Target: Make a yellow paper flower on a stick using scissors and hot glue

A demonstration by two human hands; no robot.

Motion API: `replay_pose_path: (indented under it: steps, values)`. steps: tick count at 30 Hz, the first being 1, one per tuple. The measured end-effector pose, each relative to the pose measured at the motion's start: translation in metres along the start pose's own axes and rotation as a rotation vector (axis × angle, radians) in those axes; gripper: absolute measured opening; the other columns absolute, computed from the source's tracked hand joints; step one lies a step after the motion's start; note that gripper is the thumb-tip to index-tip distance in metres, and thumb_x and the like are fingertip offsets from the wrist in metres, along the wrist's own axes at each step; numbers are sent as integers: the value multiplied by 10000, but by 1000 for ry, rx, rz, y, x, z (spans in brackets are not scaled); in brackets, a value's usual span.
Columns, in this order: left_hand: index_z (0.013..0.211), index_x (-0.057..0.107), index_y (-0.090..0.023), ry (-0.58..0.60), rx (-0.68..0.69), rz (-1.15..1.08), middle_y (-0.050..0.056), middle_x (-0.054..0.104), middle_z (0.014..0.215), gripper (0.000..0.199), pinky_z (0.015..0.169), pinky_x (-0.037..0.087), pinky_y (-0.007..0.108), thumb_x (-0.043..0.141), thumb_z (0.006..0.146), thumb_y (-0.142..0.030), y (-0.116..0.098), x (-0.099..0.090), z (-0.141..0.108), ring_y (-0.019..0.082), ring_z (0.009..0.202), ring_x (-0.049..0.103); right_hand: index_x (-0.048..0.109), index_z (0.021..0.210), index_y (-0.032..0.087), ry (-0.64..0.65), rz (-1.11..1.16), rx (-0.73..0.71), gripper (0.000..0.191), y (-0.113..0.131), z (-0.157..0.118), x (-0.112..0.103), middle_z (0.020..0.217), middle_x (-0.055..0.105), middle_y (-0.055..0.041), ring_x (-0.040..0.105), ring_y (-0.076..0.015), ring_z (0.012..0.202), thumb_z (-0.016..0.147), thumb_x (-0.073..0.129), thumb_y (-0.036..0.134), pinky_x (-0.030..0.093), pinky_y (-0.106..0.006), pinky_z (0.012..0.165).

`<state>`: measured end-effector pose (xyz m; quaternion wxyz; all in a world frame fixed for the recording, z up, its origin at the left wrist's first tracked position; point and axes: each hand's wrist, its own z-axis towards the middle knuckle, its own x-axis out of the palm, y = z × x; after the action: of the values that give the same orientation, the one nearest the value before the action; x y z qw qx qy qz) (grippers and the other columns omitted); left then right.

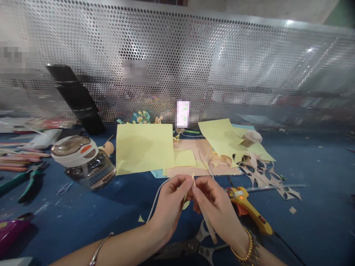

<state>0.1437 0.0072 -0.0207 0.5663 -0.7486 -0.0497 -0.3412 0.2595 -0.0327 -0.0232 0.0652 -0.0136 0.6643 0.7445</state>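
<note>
Close together at the lower centre, my left hand and my right hand pinch a small pale yellow piece between their fingertips. A thin light stick runs down beneath my right palm. Below the hands lie metal scissors, partly hidden by my right hand and the stick. Yellow paper sheets lie beyond my hands, over a peach-coloured sheet. To the right of my right hand rests a yellow glue gun with an orange light on.
At the left are a glass jar, green-handled pliers, pencil-like sticks and a purple object. Cut paper scraps lie at right. A perforated metal screen stands behind, with a black box leaning there.
</note>
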Motion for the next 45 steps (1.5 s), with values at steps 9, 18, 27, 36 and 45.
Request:
replay_pose_path:
  steps: [9,18,27,36,45]
  values:
    - [683,588,-163,-3,10,9,-34,501,571,203,468,452,255,632,818,-309,0,0,0,112,486,493,563,894,207,-3,-10,-5,197,-1,0,1,711,547,13,552,-118,595,917,502,393,493,-209,518]
    - [688,592,-162,-30,21,56,-29,497,605,209,470,427,240,633,817,-321,2,-2,0,111,527,477,552,898,213,3,12,-2,160,-1,-1,1,749,572,12,539,-98,585,920,510,366,493,-188,520]
    - [687,584,-168,-25,9,56,-32,486,591,218,464,415,247,635,814,-338,0,-1,-1,115,512,468,557,887,211,4,12,-7,158,-1,-2,1,732,565,15,535,-93,586,922,512,359,488,-174,516]
    - [668,576,-162,-48,12,102,-28,491,585,255,481,402,236,623,821,-360,1,-3,0,111,523,470,553,892,208,10,6,2,163,-1,-1,1,725,559,18,534,-88,580,923,509,362,486,-168,517]
    - [682,575,-162,-54,14,109,-29,494,598,246,491,401,228,624,825,-356,1,-5,0,102,528,472,553,898,209,8,11,1,160,-2,-3,1,731,563,15,530,-89,576,921,511,361,482,-173,510]
